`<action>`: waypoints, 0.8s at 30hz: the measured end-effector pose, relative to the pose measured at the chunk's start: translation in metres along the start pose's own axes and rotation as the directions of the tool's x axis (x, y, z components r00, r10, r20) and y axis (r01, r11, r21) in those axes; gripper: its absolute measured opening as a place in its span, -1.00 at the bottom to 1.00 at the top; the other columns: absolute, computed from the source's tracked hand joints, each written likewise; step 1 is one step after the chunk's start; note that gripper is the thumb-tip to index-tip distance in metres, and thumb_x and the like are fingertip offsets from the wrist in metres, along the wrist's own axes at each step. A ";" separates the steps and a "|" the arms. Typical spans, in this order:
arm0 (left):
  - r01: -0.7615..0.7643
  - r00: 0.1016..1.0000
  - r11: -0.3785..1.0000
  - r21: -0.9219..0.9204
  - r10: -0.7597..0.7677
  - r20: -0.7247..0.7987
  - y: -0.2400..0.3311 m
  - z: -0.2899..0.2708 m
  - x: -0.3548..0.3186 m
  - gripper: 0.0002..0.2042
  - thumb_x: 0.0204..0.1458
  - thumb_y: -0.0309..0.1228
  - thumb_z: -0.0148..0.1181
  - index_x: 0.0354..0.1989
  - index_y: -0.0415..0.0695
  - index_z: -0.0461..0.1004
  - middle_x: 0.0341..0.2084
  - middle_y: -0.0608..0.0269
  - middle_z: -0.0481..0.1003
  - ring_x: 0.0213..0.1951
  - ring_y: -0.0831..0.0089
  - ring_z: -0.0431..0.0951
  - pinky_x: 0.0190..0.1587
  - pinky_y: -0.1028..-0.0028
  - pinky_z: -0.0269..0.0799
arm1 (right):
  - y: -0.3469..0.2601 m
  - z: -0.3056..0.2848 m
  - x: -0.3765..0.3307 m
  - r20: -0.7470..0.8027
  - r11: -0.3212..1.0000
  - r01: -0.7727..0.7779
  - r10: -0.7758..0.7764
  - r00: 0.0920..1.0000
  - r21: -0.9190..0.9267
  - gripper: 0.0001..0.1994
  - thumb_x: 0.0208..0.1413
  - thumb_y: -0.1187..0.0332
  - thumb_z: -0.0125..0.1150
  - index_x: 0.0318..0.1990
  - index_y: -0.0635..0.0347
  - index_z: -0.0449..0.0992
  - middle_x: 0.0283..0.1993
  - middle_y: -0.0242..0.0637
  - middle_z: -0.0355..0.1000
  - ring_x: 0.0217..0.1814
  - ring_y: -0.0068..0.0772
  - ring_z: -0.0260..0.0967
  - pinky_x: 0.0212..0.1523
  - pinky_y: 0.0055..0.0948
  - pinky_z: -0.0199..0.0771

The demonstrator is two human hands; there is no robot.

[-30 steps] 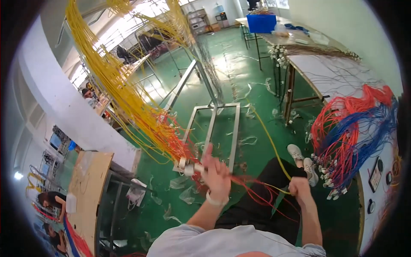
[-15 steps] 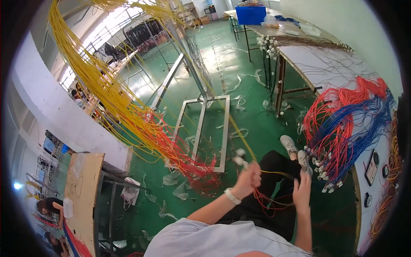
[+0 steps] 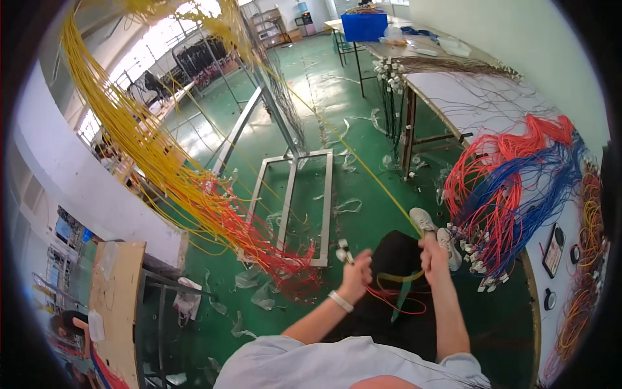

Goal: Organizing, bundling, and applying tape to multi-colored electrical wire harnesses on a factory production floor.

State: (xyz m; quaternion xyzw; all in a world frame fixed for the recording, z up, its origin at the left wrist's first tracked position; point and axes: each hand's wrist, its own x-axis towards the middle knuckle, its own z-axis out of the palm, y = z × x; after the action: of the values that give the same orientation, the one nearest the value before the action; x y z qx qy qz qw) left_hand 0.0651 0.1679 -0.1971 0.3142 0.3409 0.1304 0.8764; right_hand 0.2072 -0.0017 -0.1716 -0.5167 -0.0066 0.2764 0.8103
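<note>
Blue bin (image 3: 364,28) of wires (image 3: 364,10) beyond right hand (image 3: 433,254)

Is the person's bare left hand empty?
No, the left hand holds small white plastic connectors, which stick out above it.

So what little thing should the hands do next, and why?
Perhaps the right hand should gently pull the yellow wire, because it grips that wire, which stretches up toward the metal stand, while the left hand holds white connectors.
</note>
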 end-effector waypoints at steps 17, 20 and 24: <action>-0.736 0.640 0.674 -0.071 0.726 0.252 0.416 0.098 0.048 -0.74 0.22 -0.26 -0.07 -0.22 -0.21 0.43 -0.81 0.57 -0.01 -0.79 0.72 -0.04 -0.77 0.60 -0.18 | 0.024 -0.001 -0.060 0.118 0.776 0.263 -0.239 0.964 -0.574 -0.77 0.16 0.30 0.15 -0.22 0.33 0.53 -0.57 -0.45 0.23 -0.55 -0.61 0.13 -0.50 -0.54 0.11; -0.600 0.699 0.411 0.686 0.687 0.200 0.499 0.092 0.071 -0.85 0.08 -0.38 0.06 -0.39 -0.18 0.51 -0.80 0.47 0.25 -0.80 0.59 0.15 -0.77 0.52 -0.02 | -0.014 0.014 -0.075 0.297 0.382 0.504 -0.485 0.823 -0.774 -0.51 0.09 0.27 0.20 0.12 0.36 0.30 -0.01 -0.08 0.28 0.07 -0.19 0.19 0.12 -0.29 0.17; -0.613 0.074 -0.273 0.741 0.914 0.398 0.621 0.034 0.006 -0.91 -0.04 -0.45 0.10 -0.47 -0.16 0.52 -0.73 0.34 0.39 -0.73 0.49 0.27 -0.67 0.44 0.13 | -0.046 0.023 -0.078 0.318 0.405 0.539 -0.495 0.808 -0.739 -0.51 0.04 0.36 0.21 0.11 0.39 0.26 0.07 -0.04 0.27 0.17 -0.09 0.20 0.21 -0.28 0.13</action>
State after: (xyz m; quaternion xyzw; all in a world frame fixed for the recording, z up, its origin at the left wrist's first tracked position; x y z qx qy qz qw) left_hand 0.0842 0.6322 0.2165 0.7785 0.1957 0.5530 0.2234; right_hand 0.1549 -0.0323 -0.1003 -0.7886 -0.3091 -0.0090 0.5315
